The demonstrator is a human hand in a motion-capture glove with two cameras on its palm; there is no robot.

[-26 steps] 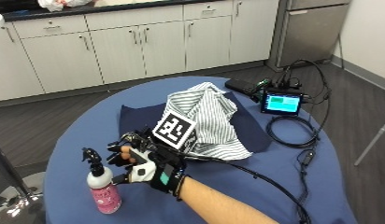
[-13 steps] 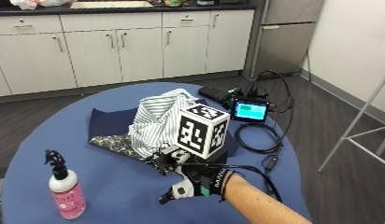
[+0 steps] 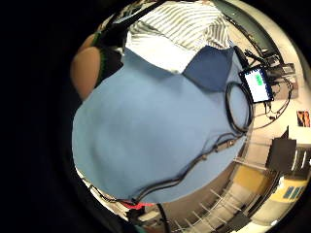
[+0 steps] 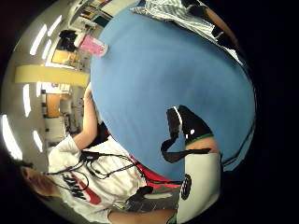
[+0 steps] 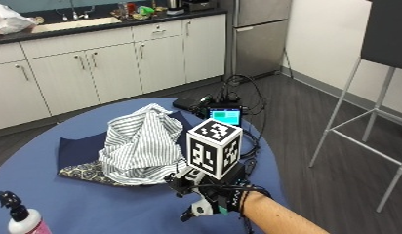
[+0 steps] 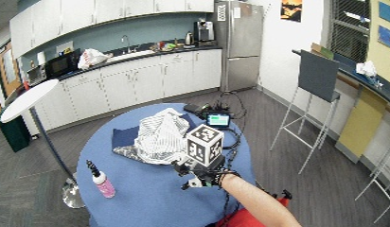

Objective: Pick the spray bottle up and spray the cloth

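A round table with a blue top carried everything. A crumpled striped cloth lay on a dark blue cloth near the middle. A pink spray bottle stood upright near the edge, and a small lit screen with cables sat opposite.

Gloved right hand raised, fingers relaxed, holding nothing.

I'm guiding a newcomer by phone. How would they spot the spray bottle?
Start at the round blue table. Left of the striped cloth heap, near the table's edge, stands the spray bottle: the only upright thing there, pink-bodied with a black trigger top.
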